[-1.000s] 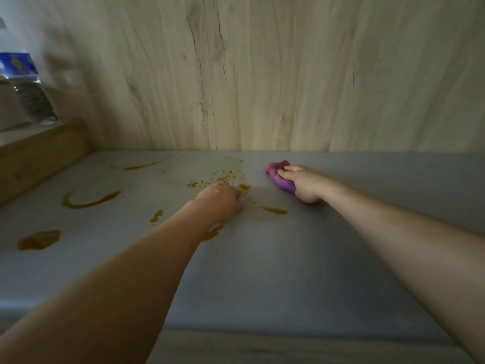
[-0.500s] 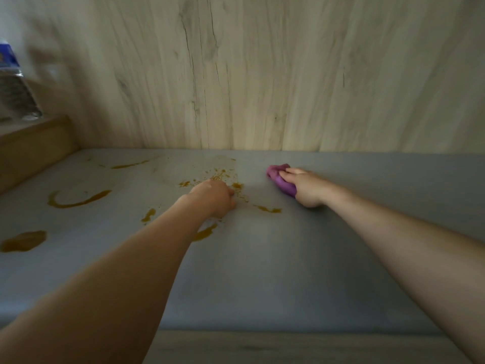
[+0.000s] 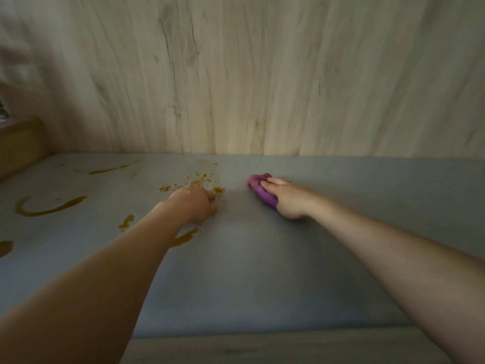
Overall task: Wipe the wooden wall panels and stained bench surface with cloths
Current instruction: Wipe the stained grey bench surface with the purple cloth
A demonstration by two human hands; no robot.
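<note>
Right hand (image 3: 287,199) pinches purple cloth (image 3: 262,191) (left hand (image 3: 195,204) fisted) mid-bench (image 3: 262,271).

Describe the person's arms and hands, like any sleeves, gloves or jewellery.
Both forearms are bare all the way to the bottom of the frame: no sleeves show. The left hand and right hand wear no gloves. No watch, bracelet or ring is visible, though the picture is a little blurred for small details.
</note>
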